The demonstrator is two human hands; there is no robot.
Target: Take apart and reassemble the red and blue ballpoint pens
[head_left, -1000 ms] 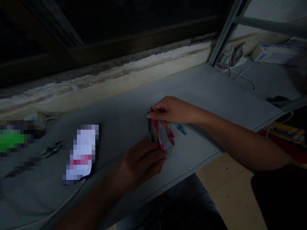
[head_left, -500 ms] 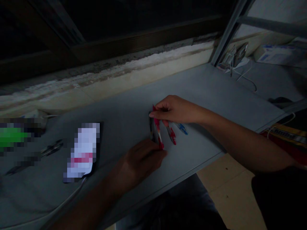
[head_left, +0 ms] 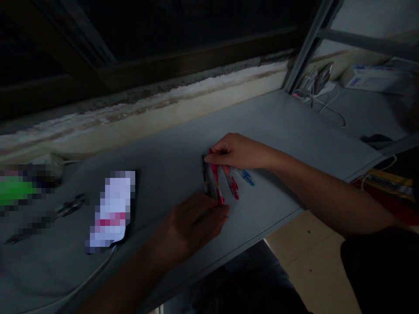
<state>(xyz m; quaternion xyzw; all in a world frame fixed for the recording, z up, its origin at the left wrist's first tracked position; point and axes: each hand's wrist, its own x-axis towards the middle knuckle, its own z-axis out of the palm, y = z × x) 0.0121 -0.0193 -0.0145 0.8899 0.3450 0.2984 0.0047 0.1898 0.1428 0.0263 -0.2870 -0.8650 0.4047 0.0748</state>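
A red pen [head_left: 215, 176] with a clear middle lies between my two hands. My right hand [head_left: 228, 151] pinches its far end, thumb and finger closed on it. At the near end, the fingertips of my left hand [head_left: 199, 218] close around the other tip. Just left of it lies a black pen [head_left: 204, 172], partly behind my left fingers. A second red pen [head_left: 233, 186] rests on the desk under my right hand, its upper part hidden. Beyond that, a blue pen [head_left: 246, 177] lies slantwise, also partly covered by the hand.
On the grey desk [head_left: 170, 165], a lit phone [head_left: 113, 209] with a cable lies left, near a blurred dark pen-like object [head_left: 70, 207]. A white box [head_left: 368, 78] and cables stand at the back right, behind a metal post [head_left: 303, 50].
Both hands keep their hold on the red pen with barely any movement. The whole view has shifted slightly.
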